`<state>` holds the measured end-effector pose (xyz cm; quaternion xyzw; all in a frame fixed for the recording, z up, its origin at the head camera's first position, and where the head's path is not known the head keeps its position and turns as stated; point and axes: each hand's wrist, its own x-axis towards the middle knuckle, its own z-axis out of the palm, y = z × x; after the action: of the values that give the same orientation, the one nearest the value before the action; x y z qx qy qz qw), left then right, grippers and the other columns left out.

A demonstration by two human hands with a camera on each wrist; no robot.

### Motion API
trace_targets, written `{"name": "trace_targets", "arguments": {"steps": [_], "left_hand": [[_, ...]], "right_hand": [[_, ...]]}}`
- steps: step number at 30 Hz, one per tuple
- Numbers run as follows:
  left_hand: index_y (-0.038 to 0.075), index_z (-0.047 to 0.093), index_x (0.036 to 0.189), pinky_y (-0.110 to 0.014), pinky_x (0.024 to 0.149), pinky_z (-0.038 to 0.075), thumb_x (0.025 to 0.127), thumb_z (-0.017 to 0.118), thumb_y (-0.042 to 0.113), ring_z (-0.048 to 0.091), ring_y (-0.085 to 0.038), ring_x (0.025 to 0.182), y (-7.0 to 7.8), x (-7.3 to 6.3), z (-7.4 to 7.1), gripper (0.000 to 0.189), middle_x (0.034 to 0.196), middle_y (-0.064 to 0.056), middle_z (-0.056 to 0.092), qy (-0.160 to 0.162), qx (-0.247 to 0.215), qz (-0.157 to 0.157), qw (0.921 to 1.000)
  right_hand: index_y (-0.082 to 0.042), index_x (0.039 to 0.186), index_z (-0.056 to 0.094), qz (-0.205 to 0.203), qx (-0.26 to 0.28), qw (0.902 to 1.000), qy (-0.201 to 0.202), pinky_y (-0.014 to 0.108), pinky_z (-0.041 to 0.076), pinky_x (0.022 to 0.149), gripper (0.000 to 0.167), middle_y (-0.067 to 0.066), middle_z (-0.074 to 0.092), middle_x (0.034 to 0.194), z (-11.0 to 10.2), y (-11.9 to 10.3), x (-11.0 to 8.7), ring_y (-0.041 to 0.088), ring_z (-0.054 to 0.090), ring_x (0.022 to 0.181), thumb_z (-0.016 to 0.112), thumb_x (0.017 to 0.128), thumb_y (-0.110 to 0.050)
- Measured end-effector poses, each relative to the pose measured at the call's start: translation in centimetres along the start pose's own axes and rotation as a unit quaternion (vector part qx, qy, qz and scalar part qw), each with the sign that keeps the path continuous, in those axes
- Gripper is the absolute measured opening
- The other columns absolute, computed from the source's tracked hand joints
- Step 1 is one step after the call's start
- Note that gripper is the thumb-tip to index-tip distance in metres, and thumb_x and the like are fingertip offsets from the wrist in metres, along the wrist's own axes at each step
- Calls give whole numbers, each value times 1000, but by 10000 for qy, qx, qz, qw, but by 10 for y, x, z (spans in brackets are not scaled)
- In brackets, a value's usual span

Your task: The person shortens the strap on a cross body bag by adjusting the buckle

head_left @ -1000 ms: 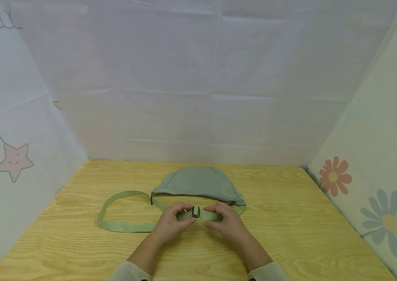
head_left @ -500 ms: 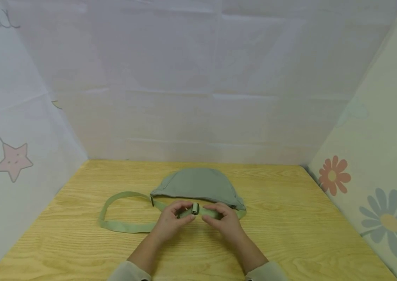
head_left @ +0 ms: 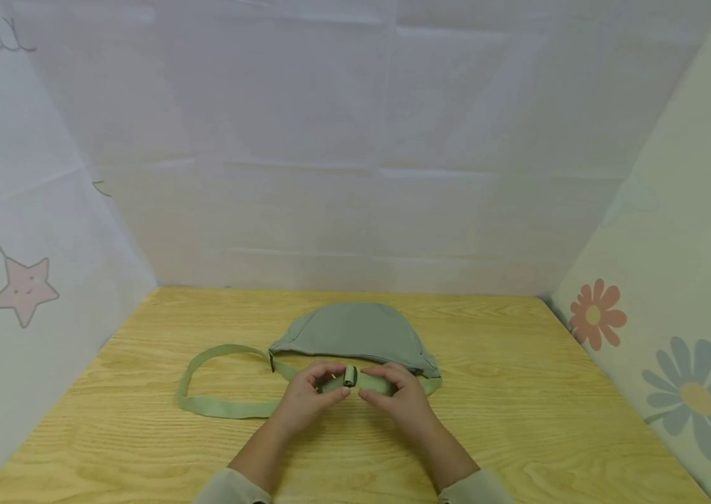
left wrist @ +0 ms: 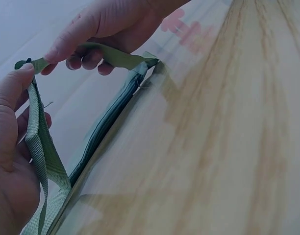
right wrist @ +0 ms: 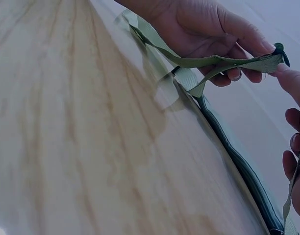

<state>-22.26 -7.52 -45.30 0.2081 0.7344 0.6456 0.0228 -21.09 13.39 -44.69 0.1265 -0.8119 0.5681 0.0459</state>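
A grey-green waist bag (head_left: 352,330) lies on the wooden table, curved side away from me. Both hands hold its light green webbing strap (head_left: 229,408) up in front of it. At the dark strap slider (head_left: 350,376), my left hand (head_left: 306,397) pinches the strap between thumb and fingers. A rolled bit of webbing shows at the slider. Just right of it, my right hand (head_left: 404,399) pinches the strap, thumb tip near the slider. The left wrist view shows the right-hand stretch of strap (left wrist: 118,58) running to the bag's end. Part of the webbing is hidden behind my fingers.
Left of the hands, the strap makes a wide loop on the wooden table (head_left: 551,420). Pale cloth walls surround the table at the back (head_left: 355,210) and both sides, printed with a star (head_left: 24,290) and flowers (head_left: 596,315).
My right hand has shifted slightly left and up, its thumb now closer to the slider. The slider has turned a little, and the bag has slid very slightly toward me.
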Motion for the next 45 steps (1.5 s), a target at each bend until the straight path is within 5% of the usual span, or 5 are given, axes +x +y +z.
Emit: {"name": "trace_targets", "arguments": {"steps": [8, 20, 28, 37, 45], "left_hand": [[-3, 64, 116, -18, 76, 48, 87, 73, 10, 56, -14, 94, -4, 0, 1, 33, 115, -21, 62, -85, 104, 154, 9998], [2, 69, 113, -22, 80, 47, 86, 75, 13, 57, -7, 94, -8, 1, 2, 31, 110, -17, 67, -278, 453, 522, 9972], [3, 70, 111, -21, 81, 45, 83, 77, 15, 57, -5, 94, -9, 2, 3, 31, 109, -14, 70, -251, 700, 529, 9958], [3, 69, 112, -21, 82, 46, 83, 78, 14, 57, -5, 96, -10, 2, 1, 33, 110, -14, 68, -97, 679, 498, 9964], [3, 69, 113, -19, 79, 48, 82, 78, 12, 56, -3, 94, -9, 2, -1, 33, 113, -15, 67, 96, 652, 176, 9977]], "right_hand": [[-9, 108, 74, 120, 423, 9990, 97, 19, 47, 78, 31, 3, 64, 103, 4, 3, 1, 7, 55, 90, 81, 79, -12], [-6, 119, 70, -25, 2, 9996, -266, 17, 44, 74, 46, 11, 64, 103, 4, 4, 1, 4, 51, 87, 80, 77, -21], [-7, 125, 67, -42, -179, 9994, -302, 18, 48, 88, 55, 11, 67, 115, 5, 4, 1, 14, 60, 106, 80, 74, -23], [-14, 131, 62, -289, -895, 9942, -521, 53, 42, 104, 61, 6, 63, 130, 0, 6, 0, 31, 55, 123, 84, 76, -28], [-21, 120, 64, 23, -1205, 9925, -225, 51, 45, 98, 45, -1, 64, 117, -9, 11, 0, 22, 56, 112, 82, 80, -27]]}}
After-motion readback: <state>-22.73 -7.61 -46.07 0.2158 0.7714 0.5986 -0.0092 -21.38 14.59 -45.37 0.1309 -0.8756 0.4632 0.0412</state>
